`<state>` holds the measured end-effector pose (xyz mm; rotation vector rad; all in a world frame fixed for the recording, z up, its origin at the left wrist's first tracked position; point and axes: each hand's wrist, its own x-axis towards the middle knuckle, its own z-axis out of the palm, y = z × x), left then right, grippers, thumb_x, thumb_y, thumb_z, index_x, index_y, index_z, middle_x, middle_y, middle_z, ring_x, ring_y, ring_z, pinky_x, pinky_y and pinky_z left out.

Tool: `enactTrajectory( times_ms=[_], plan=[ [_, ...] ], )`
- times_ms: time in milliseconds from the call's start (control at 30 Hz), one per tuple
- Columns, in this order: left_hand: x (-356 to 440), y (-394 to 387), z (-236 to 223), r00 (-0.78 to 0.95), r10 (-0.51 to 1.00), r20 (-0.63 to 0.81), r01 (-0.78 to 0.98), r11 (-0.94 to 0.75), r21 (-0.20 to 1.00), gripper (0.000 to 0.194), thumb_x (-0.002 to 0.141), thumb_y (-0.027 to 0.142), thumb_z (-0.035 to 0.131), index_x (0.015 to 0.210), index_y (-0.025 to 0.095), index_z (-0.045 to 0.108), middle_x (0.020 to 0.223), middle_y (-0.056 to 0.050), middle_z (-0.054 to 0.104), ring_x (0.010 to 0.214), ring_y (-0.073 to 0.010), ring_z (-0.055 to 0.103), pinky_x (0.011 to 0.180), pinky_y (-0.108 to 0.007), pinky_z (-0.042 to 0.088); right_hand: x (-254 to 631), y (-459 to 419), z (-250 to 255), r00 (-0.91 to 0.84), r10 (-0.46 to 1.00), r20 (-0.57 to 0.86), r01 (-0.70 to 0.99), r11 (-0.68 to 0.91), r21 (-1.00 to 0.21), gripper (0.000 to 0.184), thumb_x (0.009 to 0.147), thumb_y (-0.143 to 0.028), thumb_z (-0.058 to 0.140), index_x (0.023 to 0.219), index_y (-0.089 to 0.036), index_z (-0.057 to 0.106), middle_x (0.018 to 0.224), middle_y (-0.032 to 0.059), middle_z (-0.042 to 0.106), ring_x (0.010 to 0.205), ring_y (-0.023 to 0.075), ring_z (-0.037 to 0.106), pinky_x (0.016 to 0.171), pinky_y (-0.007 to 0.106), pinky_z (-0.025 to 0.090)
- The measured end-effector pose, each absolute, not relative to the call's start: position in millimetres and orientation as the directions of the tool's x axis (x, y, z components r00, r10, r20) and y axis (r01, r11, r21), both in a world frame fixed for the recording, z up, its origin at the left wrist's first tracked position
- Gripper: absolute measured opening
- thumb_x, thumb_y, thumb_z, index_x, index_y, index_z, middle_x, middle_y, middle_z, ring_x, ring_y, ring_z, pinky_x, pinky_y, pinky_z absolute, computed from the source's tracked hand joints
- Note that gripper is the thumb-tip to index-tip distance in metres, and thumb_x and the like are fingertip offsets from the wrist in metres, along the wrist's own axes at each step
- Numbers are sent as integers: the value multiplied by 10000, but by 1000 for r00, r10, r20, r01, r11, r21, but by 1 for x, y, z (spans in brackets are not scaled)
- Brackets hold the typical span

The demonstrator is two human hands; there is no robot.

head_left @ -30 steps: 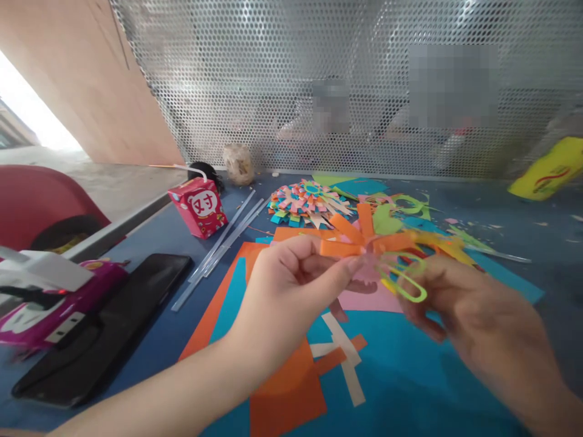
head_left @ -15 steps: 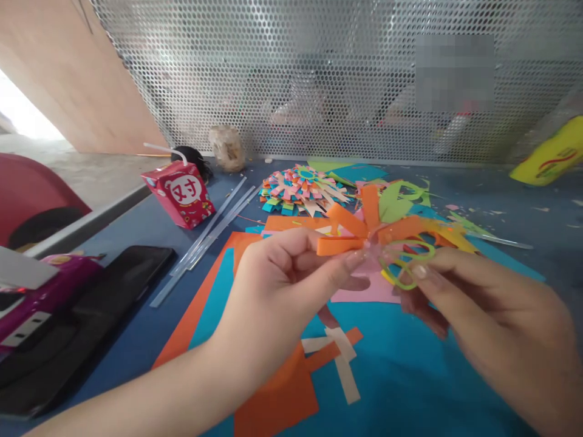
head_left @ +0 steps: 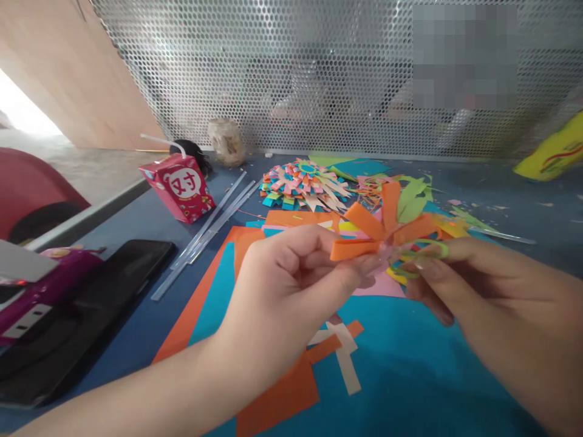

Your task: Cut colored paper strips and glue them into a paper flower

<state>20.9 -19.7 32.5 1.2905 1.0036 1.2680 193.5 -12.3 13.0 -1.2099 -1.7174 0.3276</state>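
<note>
My left hand pinches an orange paper flower by its pale centre; its loop petals fan up and out above the fingertips. Thin green paper loops sit between the thumb and fingers of my right hand, right beside the flower's centre. Whether the loops touch the flower I cannot tell. Under both hands lie blue paper sheets and orange paper, with a few narrow pale and orange paper strips on top.
Behind the hands is a pile of fringed paper flowers. To the left stand a red drink carton, clear sticks, a black phone and a purple toy. A perforated metal panel closes the back; a yellow bottle lies right.
Both hands have shifted slightly right, carrying the orange flower and the green loops. The loops now look flatter and closer to the flower's centre.
</note>
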Motion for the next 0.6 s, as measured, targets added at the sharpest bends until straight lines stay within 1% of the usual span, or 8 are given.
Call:
enactTrajectory(
  times_ms=[100,200,267,333,400,467,533,600],
  plan=[
    [21,-20,33,70,982,177,-81,-171,982,52,727,144,645,704,182,672,629,36,703,570,-106,672,417,-107,497,194,-14,12,14,832,555,562,452,-692,170,805,-371,587,646,-317,607,502,-105,539,406,62,468,486,122,464],
    [21,-20,34,66,979,193,-70,-188,980,75,739,126,625,713,179,671,644,33,708,574,-107,672,403,-109,495,194,-15,11,49,830,556,520,454,-723,130,803,-369,588,694,-303,615,547,-89,567,424,67,476,497,142,469],
    [21,-21,32,67,975,213,-22,-212,977,54,742,155,629,713,179,668,655,24,711,576,-117,672,403,-121,500,195,-15,10,15,838,545,480,472,-740,99,799,-379,594,767,-290,626,619,-70,608,447,69,496,458,150,455],
    [20,-22,30,54,965,256,65,-259,964,40,744,190,632,729,185,669,666,17,714,547,-117,660,404,-133,503,197,-14,10,-41,851,524,441,486,-755,89,803,-369,599,821,-288,632,676,-52,625,473,73,513,417,154,433],
    [19,-24,27,39,948,316,171,-318,933,44,739,232,643,748,197,669,698,14,716,532,-112,649,417,-140,509,197,-12,11,-106,850,515,388,513,-766,66,813,-342,597,855,-315,639,651,-53,599,460,69,498,376,150,401],
    [18,-26,25,41,929,368,259,-365,894,83,733,281,653,753,202,666,735,14,716,504,-95,632,419,-134,509,197,-11,12,-156,851,501,330,523,-786,82,824,-321,588,876,-349,645,620,-55,566,440,63,471,349,144,374],
    [18,-27,24,51,917,396,309,-392,867,122,733,315,651,739,193,662,734,14,711,467,-74,611,410,-118,504,196,-11,14,-183,857,482,276,515,-812,98,827,-310,583,878,-359,649,628,-49,557,445,62,467,337,140,363],
    [18,-28,24,56,911,408,337,-402,851,139,737,321,646,741,183,661,723,9,708,472,-72,615,414,-108,505,195,-10,16,-191,865,464,258,500,-826,93,824,-308,581,870,-347,653,618,-43,547,446,65,460,327,141,356]
  ],
)
